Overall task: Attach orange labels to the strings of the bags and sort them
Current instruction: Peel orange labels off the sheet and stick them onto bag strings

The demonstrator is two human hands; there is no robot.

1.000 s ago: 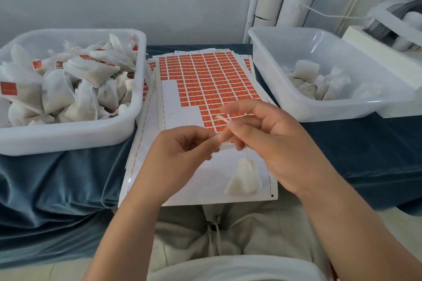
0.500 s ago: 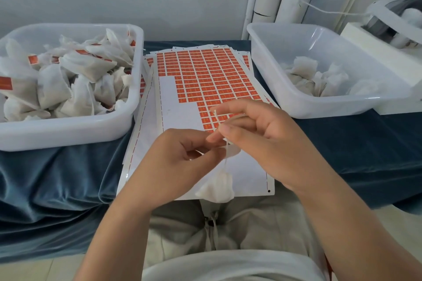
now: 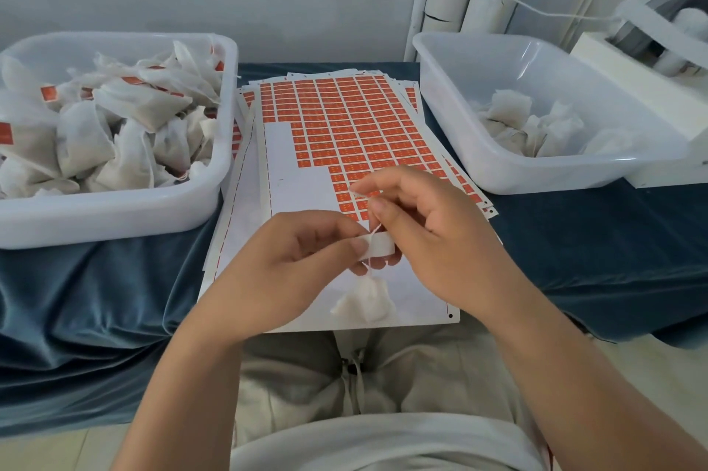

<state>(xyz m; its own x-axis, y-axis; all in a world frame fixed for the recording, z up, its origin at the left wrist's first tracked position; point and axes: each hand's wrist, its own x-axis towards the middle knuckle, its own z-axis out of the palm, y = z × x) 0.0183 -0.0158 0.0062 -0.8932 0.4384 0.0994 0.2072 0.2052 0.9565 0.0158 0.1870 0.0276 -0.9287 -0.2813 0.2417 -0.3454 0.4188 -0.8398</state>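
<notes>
The blue-draped surface carries a white tub heaped with labelled bags at its left edge and a second tub holding a few plain bags at its right edge. Between them lies a stack of label sheets, partly stripped. Over the sheets' near edge meet the left grip and right grip. The bag hangs just below them. The left grip pinches one end of a label showing its white side; the right grip pinches the string crossing it.

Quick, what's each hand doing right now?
Left hand: pinches the label.
Right hand: pinches the string of the bag.
</notes>
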